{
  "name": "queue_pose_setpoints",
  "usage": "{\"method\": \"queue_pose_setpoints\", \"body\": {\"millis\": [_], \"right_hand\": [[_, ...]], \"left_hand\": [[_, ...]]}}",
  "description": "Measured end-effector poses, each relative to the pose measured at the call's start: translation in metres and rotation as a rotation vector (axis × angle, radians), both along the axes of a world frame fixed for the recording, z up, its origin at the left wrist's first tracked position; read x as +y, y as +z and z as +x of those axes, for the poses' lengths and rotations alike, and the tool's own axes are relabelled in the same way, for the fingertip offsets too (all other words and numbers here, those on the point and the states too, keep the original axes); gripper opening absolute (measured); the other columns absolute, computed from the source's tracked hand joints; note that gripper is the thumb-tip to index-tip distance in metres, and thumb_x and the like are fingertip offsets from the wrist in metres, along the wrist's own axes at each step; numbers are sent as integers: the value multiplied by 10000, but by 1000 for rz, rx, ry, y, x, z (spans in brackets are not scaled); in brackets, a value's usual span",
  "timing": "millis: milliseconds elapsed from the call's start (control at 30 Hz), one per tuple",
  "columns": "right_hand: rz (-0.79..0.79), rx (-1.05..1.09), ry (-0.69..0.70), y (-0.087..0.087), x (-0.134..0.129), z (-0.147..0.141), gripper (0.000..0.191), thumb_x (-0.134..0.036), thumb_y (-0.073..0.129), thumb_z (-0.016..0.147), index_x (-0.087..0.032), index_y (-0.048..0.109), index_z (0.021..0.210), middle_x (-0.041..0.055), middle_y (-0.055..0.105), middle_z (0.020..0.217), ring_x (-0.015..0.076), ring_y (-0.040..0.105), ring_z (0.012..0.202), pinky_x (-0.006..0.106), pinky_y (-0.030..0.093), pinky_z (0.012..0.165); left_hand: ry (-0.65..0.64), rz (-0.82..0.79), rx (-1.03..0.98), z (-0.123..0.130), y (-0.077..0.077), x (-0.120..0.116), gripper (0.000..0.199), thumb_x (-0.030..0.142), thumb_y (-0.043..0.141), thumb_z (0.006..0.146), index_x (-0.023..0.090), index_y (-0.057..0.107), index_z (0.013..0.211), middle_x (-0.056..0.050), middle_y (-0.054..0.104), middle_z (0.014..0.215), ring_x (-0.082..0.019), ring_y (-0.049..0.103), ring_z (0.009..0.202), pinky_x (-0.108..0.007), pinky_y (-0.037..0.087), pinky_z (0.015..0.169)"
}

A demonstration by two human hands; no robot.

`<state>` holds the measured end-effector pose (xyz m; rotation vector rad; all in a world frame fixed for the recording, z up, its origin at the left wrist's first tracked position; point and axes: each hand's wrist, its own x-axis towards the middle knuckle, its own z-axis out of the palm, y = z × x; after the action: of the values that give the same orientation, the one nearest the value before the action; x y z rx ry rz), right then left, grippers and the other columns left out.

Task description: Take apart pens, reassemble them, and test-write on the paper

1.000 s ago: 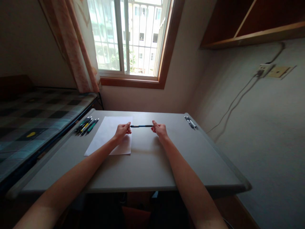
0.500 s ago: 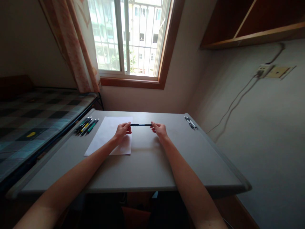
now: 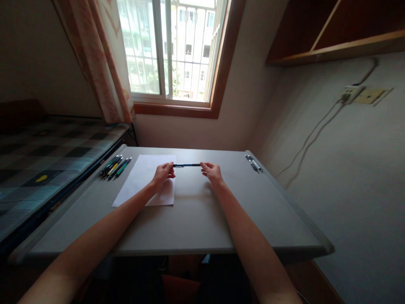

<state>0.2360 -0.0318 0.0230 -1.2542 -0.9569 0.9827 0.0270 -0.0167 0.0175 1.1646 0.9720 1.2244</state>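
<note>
A dark pen (image 3: 187, 165) with a blue middle is held level above the desk, stretched between my two hands. My left hand (image 3: 163, 174) pinches its left end, over the right part of a white sheet of paper (image 3: 136, 185). At the other end, the fingertips of my right hand (image 3: 211, 171) are closed on the pen, to the right of the paper. The pen's clip shows along its lower side near my left hand. Both tips are hidden by my fingers.
Several pens (image 3: 114, 167), some green and yellow, lie at the desk's left edge. A few more pens (image 3: 253, 163) rest near its far right edge. The grey desk (image 3: 202, 228) stands between a bed (image 3: 47, 156) and the right wall, below a window.
The pen has turned slightly about its length, so its clip now shows on the lower side. Both hands stay in almost the same place.
</note>
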Motion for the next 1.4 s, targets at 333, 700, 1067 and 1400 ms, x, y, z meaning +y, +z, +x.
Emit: {"method": "queue_pose_setpoints", "body": {"millis": [333, 700, 1067, 1400], "right_hand": [[-5, 118, 69, 6, -5, -1, 350, -462, 684, 591, -176, 688, 794, 9, 617, 664, 64, 509, 516, 199, 426, 526], [-25, 145, 17, 5, -3, -1, 241, -346, 690, 645, -154, 652, 786, 28, 653, 680, 91, 574, 558, 205, 455, 528], [2, 137, 16, 3, -3, 1, 228, -291, 719, 618, -168, 659, 799, 31, 677, 737, 98, 598, 593, 219, 464, 563], [13, 111, 13, 2, -3, 2, 197, -239, 688, 625, -171, 673, 810, 29, 663, 750, 109, 605, 631, 235, 463, 592]], "left_hand": [[-5, 63, 20, 0, -4, 4, 322, 454, 615, 710, 139, 558, 748, 10, 542, 595, -93, 539, 479, -222, 454, 477], [-37, 123, 55, -3, -5, 3, 318, 343, 641, 722, 133, 597, 956, -45, 622, 767, -139, 633, 567, -246, 493, 514], [-15, 154, 46, -3, -4, 1, 372, 349, 683, 686, 127, 615, 976, -96, 645, 952, -170, 667, 625, -270, 520, 561], [25, 163, 74, -4, -7, 5, 407, 362, 702, 657, 121, 627, 976, -116, 650, 987, -186, 672, 627, -270, 519, 550]]}}
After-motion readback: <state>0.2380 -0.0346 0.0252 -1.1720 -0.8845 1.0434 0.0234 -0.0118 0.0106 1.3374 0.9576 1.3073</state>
